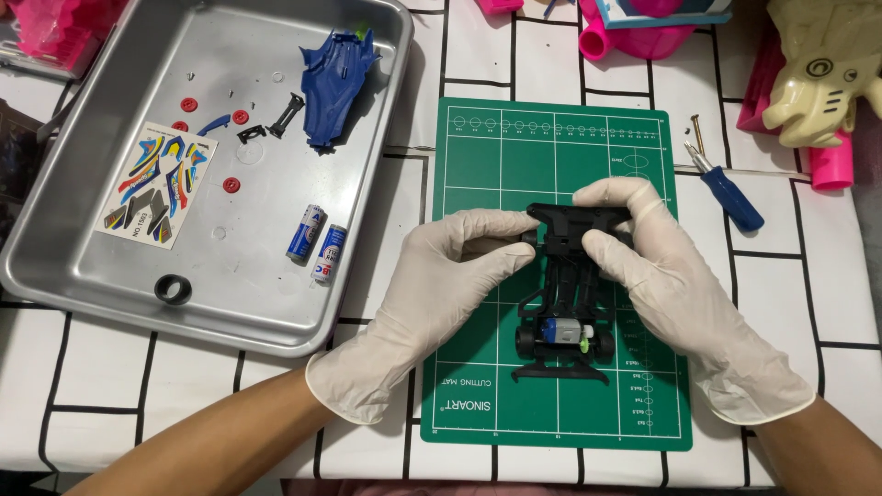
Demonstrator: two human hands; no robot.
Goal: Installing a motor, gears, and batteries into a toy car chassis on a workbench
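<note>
Overhead view of a table point(808, 303) covered in white cloth with black grid lines. Centre: green cutting mat point(478, 174), carrying a black toy car chassis point(562, 308) with small motor and black wheels at its near end. Left hand point(441, 285), in a white glove, closed on the chassis's far end from the left side, fingertips pinching the front left corner. Right hand point(657, 276), also gloved, closed on the same far end from the right, fingers curled over the top edge. Near end of chassis resting on the mat; whether the far end is lifted cannot be told. Left of mat: grey metal tray point(83, 230) holding a blue car body shell point(335, 78), a colourful sticker sheet point(158, 184), several small red discs point(231, 185), two batteries point(317, 243) lying side by side, a black rubber ring point(173, 289), and small black parts point(285, 115). Right of mat: blue-handled screwdriver point(730, 193) flat on the table, a loose screw point(696, 130) just beyond its tip. Far edge: pink plastic toys point(634, 37) and a cream-coloured toy point(818, 73), partly cropped.
</note>
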